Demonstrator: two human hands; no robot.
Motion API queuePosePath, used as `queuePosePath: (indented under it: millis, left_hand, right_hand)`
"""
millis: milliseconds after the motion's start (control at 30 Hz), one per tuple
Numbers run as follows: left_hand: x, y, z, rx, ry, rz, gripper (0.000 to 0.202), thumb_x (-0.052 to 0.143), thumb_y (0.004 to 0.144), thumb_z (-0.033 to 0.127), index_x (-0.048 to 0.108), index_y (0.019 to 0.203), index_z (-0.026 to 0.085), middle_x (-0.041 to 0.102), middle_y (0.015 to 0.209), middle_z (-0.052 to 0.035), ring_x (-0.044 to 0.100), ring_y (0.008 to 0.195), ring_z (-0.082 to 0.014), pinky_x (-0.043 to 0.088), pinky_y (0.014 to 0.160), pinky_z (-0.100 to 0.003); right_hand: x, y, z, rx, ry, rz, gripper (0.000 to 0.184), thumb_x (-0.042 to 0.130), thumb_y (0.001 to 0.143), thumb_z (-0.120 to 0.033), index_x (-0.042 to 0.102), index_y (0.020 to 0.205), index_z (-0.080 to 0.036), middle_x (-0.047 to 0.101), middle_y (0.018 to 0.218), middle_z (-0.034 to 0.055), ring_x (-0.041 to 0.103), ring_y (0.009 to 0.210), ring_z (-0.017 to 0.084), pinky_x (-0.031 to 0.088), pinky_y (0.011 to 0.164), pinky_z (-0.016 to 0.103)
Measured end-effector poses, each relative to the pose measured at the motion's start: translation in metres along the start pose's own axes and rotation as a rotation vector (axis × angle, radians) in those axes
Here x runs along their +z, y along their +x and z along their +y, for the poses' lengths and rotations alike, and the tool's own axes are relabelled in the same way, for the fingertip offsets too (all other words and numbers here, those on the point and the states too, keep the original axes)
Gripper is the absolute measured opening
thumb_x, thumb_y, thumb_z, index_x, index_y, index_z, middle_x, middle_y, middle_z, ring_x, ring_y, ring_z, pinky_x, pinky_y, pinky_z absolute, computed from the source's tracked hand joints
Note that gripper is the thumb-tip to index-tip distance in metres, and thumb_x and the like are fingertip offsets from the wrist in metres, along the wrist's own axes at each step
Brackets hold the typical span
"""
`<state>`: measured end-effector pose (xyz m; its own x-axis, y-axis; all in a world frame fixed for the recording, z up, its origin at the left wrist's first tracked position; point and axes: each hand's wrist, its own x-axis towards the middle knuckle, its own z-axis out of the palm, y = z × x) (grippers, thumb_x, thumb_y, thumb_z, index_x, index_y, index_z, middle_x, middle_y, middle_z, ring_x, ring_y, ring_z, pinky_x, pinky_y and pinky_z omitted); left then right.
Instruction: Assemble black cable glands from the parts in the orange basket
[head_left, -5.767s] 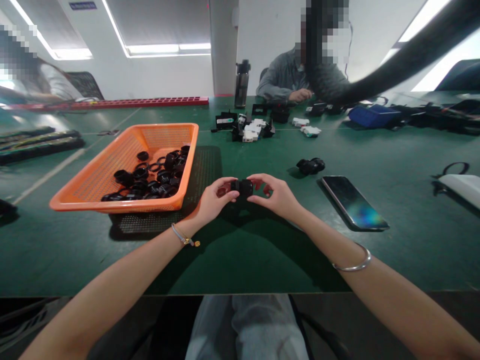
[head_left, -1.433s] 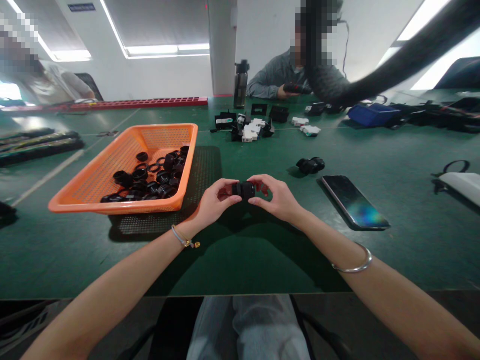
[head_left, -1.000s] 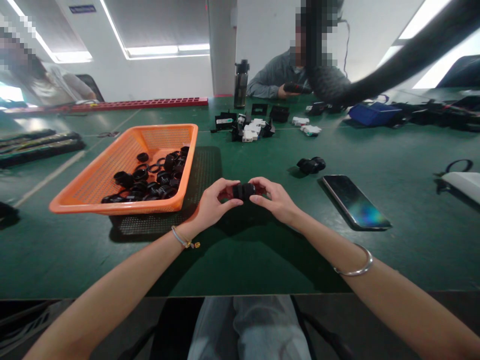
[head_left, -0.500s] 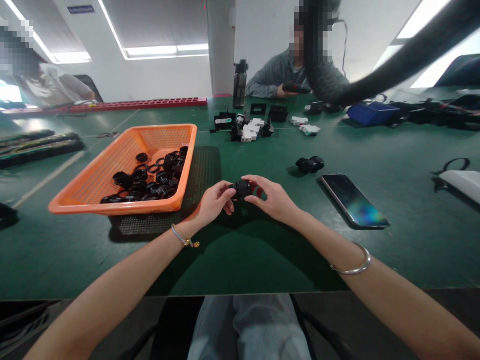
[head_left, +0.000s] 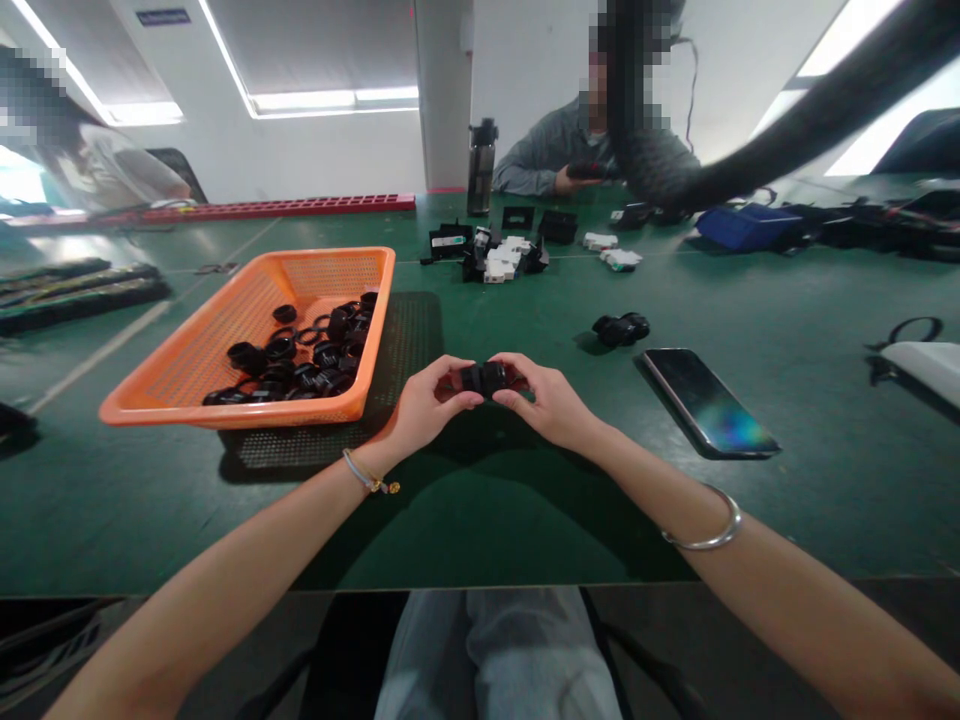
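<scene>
A black cylindrical plastic fitting (head_left: 484,378) is held level just above the table, between both hands. Thumb and fingers of my left hand (head_left: 433,398) pinch its left end. My right hand (head_left: 544,397) grips the right end the same way. Left of the hands stands an orange plastic basket (head_left: 161,385) with loose black fittings (head_left: 326,355) and rings (head_left: 308,337) inside. Another black fitting (head_left: 621,329) lies on the table, beyond my right hand.
A phone (head_left: 709,402) lies right of my right hand on the green table (head_left: 487,520). Farther back are black and white parts (head_left: 506,258), a dark bottle (head_left: 481,168) and a blue box (head_left: 746,226). Co-workers sit opposite and at far left. A dark tube (head_left: 750,165) hangs at upper right.
My left fingers have shifted their hold and now pinch the fitting's left end, thumb nearer to me. My right hand has closed in slightly on the other end.
</scene>
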<state>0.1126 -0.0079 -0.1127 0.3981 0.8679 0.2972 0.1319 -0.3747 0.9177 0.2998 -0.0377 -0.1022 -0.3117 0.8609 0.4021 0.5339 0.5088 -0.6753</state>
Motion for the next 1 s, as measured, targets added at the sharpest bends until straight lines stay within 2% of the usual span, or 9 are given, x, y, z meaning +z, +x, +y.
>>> queuePosePath:
  millis: [100, 267, 400, 533, 633, 767, 1000]
  left_hand:
    - [-0.001, -0.0009, 0.0005, 0.053, 0.073, 0.011, 0.035, 0.074, 0.066, 0.031, 0.06, 0.094, 0.016, 0.062, 0.081, -0.0009, 0.062, 0.075, -0.0145, 0.051, 0.069, -0.026]
    - [-0.0022, -0.0014, 0.0011, 0.099, 0.107, 0.017, 0.035, 0.074, 0.066, 0.031, 0.06, 0.093, 0.016, 0.062, 0.084, -0.0019, 0.061, 0.076, -0.014, 0.051, 0.071, -0.027]
    - [-0.0012, 0.0008, 0.0003, 0.035, 0.03, -0.028, 0.034, 0.072, 0.069, 0.033, 0.057, 0.094, 0.017, 0.058, 0.075, 0.0019, 0.059, 0.067, -0.0115, 0.051, 0.065, -0.024]
    - [0.0019, 0.0023, -0.0035, -0.061, -0.142, -0.117, 0.037, 0.063, 0.075, 0.036, 0.049, 0.103, 0.017, 0.057, 0.072, 0.0036, 0.059, 0.057, -0.0093, 0.051, 0.058, -0.022]
    - [0.003, 0.0012, -0.0058, -0.075, -0.15, -0.159, 0.039, 0.055, 0.081, 0.04, 0.044, 0.109, 0.016, 0.056, 0.062, 0.0049, 0.057, 0.051, -0.0101, 0.049, 0.052, -0.022]
    - [0.0012, -0.0004, -0.0045, -0.024, -0.019, -0.152, 0.035, 0.051, 0.083, 0.038, 0.045, 0.109, 0.016, 0.052, 0.057, 0.0071, 0.051, 0.047, -0.0086, 0.041, 0.049, -0.02]
    - [-0.0019, -0.0017, 0.0023, 0.02, 0.286, -0.136, 0.029, 0.05, 0.084, 0.03, 0.048, 0.11, 0.018, 0.053, 0.059, 0.0061, 0.054, 0.056, -0.0124, 0.041, 0.059, -0.023]
  right_hand:
    - [0.0011, -0.0003, 0.0003, 0.043, 0.051, -0.004, 0.026, 0.053, 0.083, -0.033, 0.054, 0.104, -0.018, 0.067, 0.086, 0.0059, 0.063, 0.073, 0.019, 0.048, 0.068, 0.032]
    - [0.003, -0.0009, 0.0009, 0.108, 0.145, -0.012, 0.029, 0.053, 0.081, -0.035, 0.053, 0.103, -0.016, 0.066, 0.085, 0.0065, 0.062, 0.075, 0.019, 0.048, 0.065, 0.031]
    - [0.0048, -0.0009, 0.0015, 0.148, 0.199, -0.015, 0.028, 0.052, 0.083, -0.038, 0.052, 0.101, -0.017, 0.064, 0.081, 0.0045, 0.062, 0.072, 0.018, 0.049, 0.064, 0.031]
    - [0.0058, -0.0003, 0.0023, 0.087, 0.202, 0.012, 0.03, 0.054, 0.082, -0.038, 0.049, 0.105, -0.019, 0.064, 0.09, 0.0054, 0.063, 0.079, 0.019, 0.051, 0.069, 0.033]
    - [0.0055, 0.0, 0.0026, 0.012, 0.13, 0.026, 0.033, 0.055, 0.082, -0.034, 0.048, 0.11, -0.02, 0.064, 0.096, 0.0066, 0.063, 0.085, 0.02, 0.051, 0.075, 0.035]
    - [0.0052, -0.0005, 0.003, -0.059, 0.053, 0.026, 0.036, 0.053, 0.084, -0.032, 0.048, 0.117, -0.021, 0.063, 0.103, 0.0083, 0.062, 0.088, 0.02, 0.052, 0.077, 0.037]
    - [0.0038, -0.0022, 0.0038, -0.092, -0.025, -0.006, 0.036, 0.052, 0.085, -0.035, 0.05, 0.119, -0.021, 0.062, 0.113, 0.0116, 0.062, 0.091, 0.022, 0.052, 0.079, 0.039]
